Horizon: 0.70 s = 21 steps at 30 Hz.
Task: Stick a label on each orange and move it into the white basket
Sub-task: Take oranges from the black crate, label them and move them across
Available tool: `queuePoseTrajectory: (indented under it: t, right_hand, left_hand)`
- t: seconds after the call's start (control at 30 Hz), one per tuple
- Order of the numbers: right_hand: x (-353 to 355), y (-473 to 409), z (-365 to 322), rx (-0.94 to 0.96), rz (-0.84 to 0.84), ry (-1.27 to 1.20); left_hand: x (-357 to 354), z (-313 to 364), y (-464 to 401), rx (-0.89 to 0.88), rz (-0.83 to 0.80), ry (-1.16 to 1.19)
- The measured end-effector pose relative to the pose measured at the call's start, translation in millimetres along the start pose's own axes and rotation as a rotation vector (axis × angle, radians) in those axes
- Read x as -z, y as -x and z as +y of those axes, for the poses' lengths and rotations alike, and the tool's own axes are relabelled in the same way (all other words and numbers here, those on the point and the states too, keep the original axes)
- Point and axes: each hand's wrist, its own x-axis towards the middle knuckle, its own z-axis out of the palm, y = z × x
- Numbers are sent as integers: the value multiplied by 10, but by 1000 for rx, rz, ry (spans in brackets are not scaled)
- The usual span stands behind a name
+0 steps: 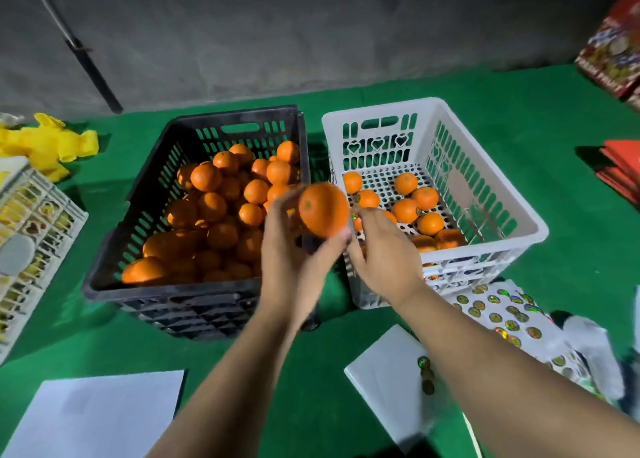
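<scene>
At my seven o'clock lies a white sheet (93, 419), and at five o'clock another sheet (388, 381) with a few round labels on it. Beyond that, at four o'clock, a label sheet (502, 315) shows rows of shiny stickers. My left hand (294, 250) grips an orange (323, 210) from below, fingers curled round it, held up between the two baskets. My right hand (384, 250) sits just beside it, fingertips at the orange's right side; a small glint shows there, but I cannot tell if I am pinching a label. At eleven o'clock the black crate (114, 250) is heaped with oranges. At one o'clock the white basket (485, 180) holds several oranges, some labelled.
</scene>
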Motion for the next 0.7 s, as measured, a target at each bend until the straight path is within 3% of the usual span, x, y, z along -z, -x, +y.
queuePoseTrajectory:
  t: [0.13, 0.2, 0.27, 0.4, 0.57, 0.7]
  right_hand:
    - [71, 409, 164, -20, 251, -445]
    - [16, 791, 309, -58, 341, -411]
    - [-102, 1221, 462, -111, 313, -278]
    - [-371, 1826, 743, -313, -36, -41]
    - [-454, 2015, 950, -311, -589, 259]
    - [-467, 2066, 1026, -279, -669, 279]
  left_hand:
    - [-207, -318, 810, 85, -237, -20]
    - [-255, -575, 1118, 280, -394, 15]
    - [-326, -815, 1325, 453, -508, 70]
    - [-492, -1225, 1565, 653, -636, 43]
    - [-481, -1484, 1642, 802, -627, -39]
    - [-459, -1537, 1650, 784, -699, -93]
